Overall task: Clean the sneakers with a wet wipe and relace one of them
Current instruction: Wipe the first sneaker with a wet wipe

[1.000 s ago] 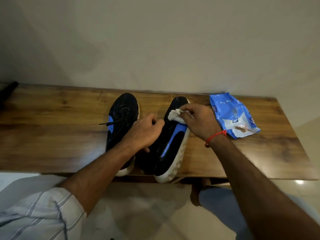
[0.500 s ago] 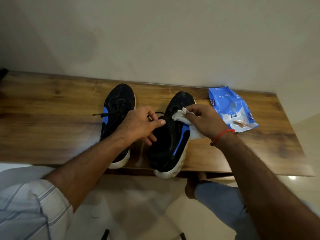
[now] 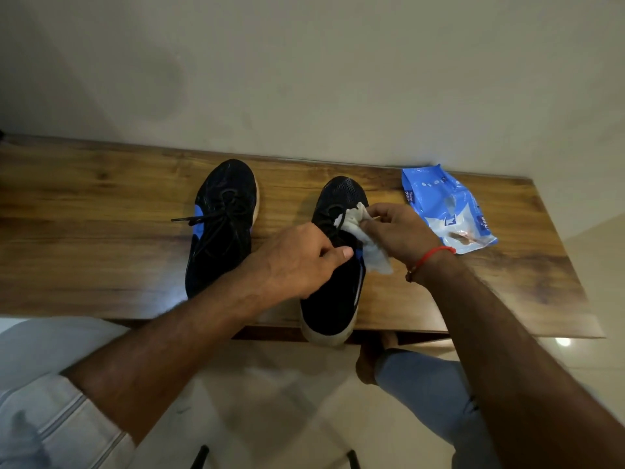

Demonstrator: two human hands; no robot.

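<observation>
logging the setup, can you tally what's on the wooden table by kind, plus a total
sneakers: 2, one on the left and one on the right, which the left hand steadies
wet wipes: 1, the white wipe held in the right hand against the right sneaker
wipe packs: 1, the blue pack
total: 4 on the table

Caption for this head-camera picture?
Right hand wipes a black sneaker with a wet wipe; left hand steadies it.

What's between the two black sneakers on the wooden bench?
Head view: bare wood of the bench between left sneaker and right sneaker; nearer, the left hand crosses it.
</observation>
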